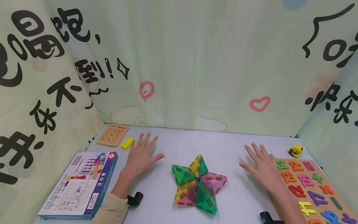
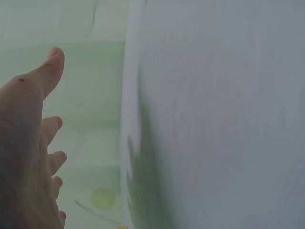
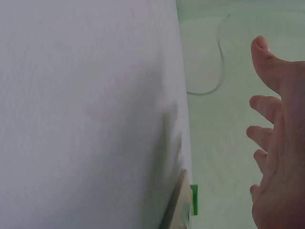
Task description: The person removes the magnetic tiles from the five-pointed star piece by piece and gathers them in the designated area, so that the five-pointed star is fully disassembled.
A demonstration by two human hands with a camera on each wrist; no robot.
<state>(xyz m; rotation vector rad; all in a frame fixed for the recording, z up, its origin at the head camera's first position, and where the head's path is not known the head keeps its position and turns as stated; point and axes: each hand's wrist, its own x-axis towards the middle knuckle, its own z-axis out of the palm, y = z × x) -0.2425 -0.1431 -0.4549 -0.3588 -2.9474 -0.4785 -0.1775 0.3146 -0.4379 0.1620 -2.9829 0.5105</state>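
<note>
Your left hand (image 1: pixel 141 155) lies flat on the table (image 1: pixel 223 146), fingers spread, holding nothing, at ten o'clock from the tile star (image 1: pixel 197 183). Your right hand (image 1: pixel 261 166) rests likewise open and empty at two o'clock, touching the letter board's (image 1: pixel 321 189) left edge.
</note>
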